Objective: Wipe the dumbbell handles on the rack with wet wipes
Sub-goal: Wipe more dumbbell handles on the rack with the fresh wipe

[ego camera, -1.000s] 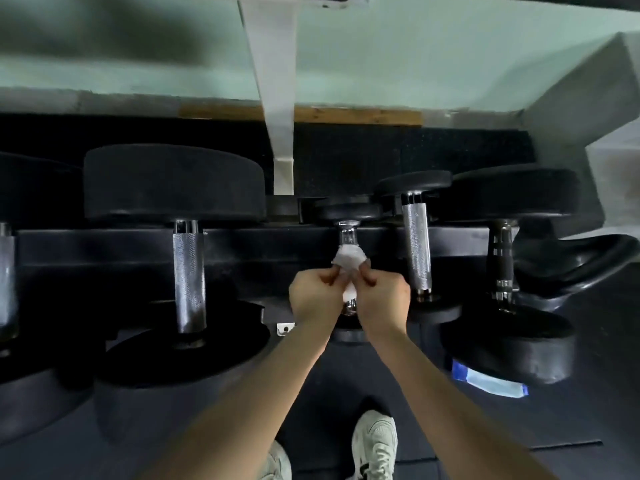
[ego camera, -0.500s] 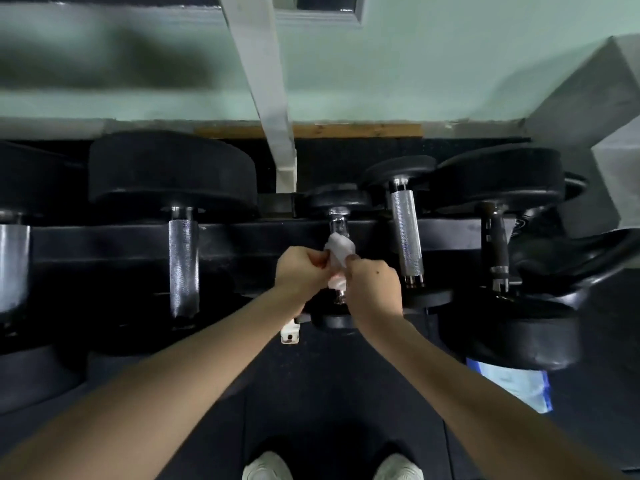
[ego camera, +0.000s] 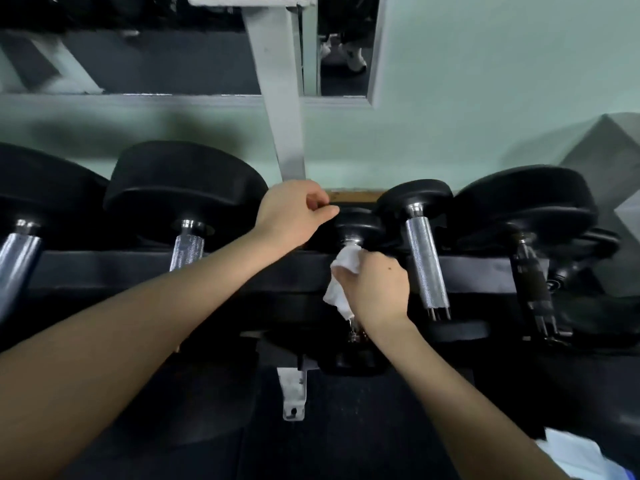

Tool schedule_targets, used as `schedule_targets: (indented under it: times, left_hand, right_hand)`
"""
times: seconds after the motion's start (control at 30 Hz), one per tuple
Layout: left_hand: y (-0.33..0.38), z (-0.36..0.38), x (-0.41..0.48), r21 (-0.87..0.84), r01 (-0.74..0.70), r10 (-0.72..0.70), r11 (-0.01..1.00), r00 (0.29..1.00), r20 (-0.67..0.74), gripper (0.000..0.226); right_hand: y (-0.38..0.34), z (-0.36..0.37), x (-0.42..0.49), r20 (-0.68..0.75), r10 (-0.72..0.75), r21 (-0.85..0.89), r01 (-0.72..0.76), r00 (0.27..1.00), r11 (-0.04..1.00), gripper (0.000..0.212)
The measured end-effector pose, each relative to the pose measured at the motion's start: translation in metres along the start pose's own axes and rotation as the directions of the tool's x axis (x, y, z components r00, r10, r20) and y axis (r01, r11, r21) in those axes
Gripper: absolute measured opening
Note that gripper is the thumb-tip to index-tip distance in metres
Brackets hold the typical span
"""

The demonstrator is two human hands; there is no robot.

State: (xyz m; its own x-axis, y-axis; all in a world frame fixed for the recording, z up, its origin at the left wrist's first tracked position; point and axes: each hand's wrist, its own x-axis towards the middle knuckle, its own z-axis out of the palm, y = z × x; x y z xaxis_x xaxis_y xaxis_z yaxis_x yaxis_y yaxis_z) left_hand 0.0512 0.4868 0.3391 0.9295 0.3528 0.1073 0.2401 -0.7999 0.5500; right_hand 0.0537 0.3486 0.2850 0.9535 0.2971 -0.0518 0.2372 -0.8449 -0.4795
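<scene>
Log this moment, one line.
step: wiping | right hand: grips wipe on small dumbbell handle | left hand: near its far head

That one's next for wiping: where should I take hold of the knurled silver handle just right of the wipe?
Wrap the knurled handle at mid-length, coming from above: it lies front to back across the rack rail, bare between its black heads, with neighbouring dumbbells close on either side.

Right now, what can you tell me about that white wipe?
The wipe is white, thin and crumpled, like soft paper. The right hand holds it bunched around the small dumbbell's handle on the rack. One bit pokes out above the hand, and another hangs out to its left. It hides most of the handle.
</scene>
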Motion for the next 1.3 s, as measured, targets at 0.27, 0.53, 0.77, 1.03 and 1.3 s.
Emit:
schedule_targets:
  times: [0.27,0.53,0.77,1.03,1.3]
  left_hand:
    - [0.001,0.009,0.011,-0.224,-0.11,0.143,0.968,0.981,0.134,0.022]
    - [-0.005,0.011,0.015,-0.289,-0.115,0.169,0.95,0.972,0.167,0.02]
    - [-0.005,0.012,0.016,-0.185,-0.177,0.21,0.967,0.961,0.18,0.023]
    - [-0.005,0.012,0.015,-0.173,-0.194,0.222,0.966,0.961,0.163,0.024]
    - [-0.007,0.013,0.015,-0.169,-0.196,0.225,0.966,0.958,0.177,0.023]
  right_hand:
    - [0.015,-0.026,-0.025,-0.063,-0.246,0.141,0.253,0.967,0.957,0.037]
    - [0.017,-0.081,-0.023,-0.21,-0.29,0.195,0.331,0.934,0.923,0.037]
    - [0.019,-0.049,-0.023,0.233,-0.453,-0.172,0.495,0.86,0.851,0.03]
    - [0.015,-0.031,-0.023,-0.092,-0.249,0.168,0.262,0.964,0.95,0.01]
    - [0.01,-0.021,-0.017,-0.002,-0.028,0.227,0.028,1.0,0.974,0.016]
